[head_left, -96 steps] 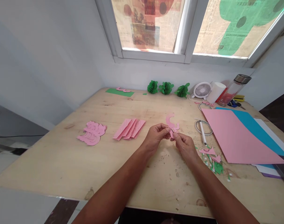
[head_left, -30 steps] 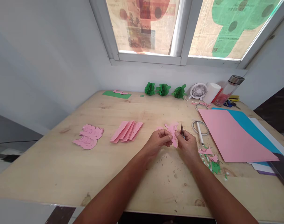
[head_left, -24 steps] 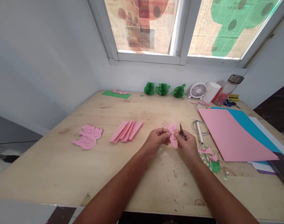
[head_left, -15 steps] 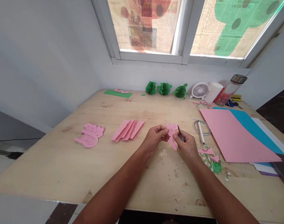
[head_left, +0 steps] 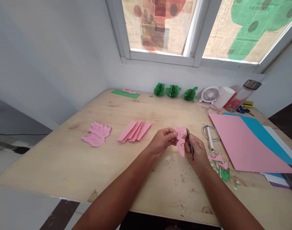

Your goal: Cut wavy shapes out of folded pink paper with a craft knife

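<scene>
Left hand [head_left: 165,139]: thumb and fingers are pinched together on the left edge of a pink cut-out [head_left: 180,140].
Right hand [head_left: 196,149]: fingers are clamped around a dark pointed tool [head_left: 190,148]; its tip is aimed at about 12 o'clock, just beside the cut-out; whether the paper is also touched by these fingertips cannot be told.
Pink cut-out: it is held between the two hands, above the wooden table [head_left: 165,188]; it is taken here as the middle of the dial, with 12 straight ahead; its edges are curved and notched.
Scraps, 4 o'clock: green scraps [head_left: 225,174] are strewn near the right forearm; pink scraps [head_left: 215,157] are scattered just beyond.
Sheets, 3 o'clock: a large pink sheet [head_left: 248,143] is laid over a blue sheet [head_left: 261,134].
Pen, 3 o'clock: a white pen [head_left: 210,139] is laid across a thin grey ring [head_left: 202,130].
Pink stacks, 9 o'clock: pleated pink papers [head_left: 134,131] are placed near the left hand; scalloped pink pieces [head_left: 96,134] are heaped farther out.
Green sheet [head_left: 122,93], between 10 and 11 o'clock: it is topped by a small pink strip [head_left: 129,91].
Green paper ornaments [head_left: 173,91], 11 to 1 o'clock: three are lined up by the wall.
Fan [head_left: 210,94], 1 o'clock: it is stood upright; at 2 o'clock a white cylinder [head_left: 224,96] and a tilted bottle [head_left: 243,95] are seen.
Window [head_left: 160,58], 12 o'clock: its panes are covered with printed paper.
</scene>
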{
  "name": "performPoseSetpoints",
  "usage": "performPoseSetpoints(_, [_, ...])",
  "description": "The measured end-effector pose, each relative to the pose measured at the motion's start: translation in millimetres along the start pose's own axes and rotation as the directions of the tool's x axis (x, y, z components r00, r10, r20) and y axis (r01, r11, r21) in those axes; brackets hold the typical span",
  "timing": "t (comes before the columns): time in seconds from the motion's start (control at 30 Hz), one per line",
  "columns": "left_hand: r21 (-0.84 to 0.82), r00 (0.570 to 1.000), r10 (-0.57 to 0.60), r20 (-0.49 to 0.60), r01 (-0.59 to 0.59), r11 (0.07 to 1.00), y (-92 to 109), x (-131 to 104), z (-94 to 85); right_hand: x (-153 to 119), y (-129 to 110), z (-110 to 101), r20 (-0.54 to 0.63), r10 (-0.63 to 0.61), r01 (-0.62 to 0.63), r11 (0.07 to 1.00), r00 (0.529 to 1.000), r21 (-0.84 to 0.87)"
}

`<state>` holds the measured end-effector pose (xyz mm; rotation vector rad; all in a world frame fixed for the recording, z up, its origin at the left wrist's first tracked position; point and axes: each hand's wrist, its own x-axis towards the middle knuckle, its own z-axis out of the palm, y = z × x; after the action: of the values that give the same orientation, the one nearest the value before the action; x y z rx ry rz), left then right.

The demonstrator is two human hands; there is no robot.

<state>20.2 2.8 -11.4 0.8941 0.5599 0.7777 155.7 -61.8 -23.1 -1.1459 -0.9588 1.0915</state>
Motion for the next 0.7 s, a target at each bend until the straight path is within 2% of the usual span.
performPoseSetpoints(0.2, [-0.043,0.999,0.034,0.013,-0.033,0.999,1.3,-0.8,1.1,1.0,2.5,1.4,-0.002,0.056,-0.056,0.998,0.998,-0.023])
performPoseSetpoints(0.5, [0.071,0.993,0.115,0.027,-0.116,0.991,3.2,-2.3,2.8,-0.9,-1.5,1.4,0.181,0.055,-0.029,0.990,0.982,-0.141])
performPoseSetpoints(0.7, [0.108,0.990,0.142,0.020,-0.144,0.984,3.5,-2.6,4.1,-0.5,-0.6,1.3,0.164,0.035,-0.008,0.987,0.986,-0.161])
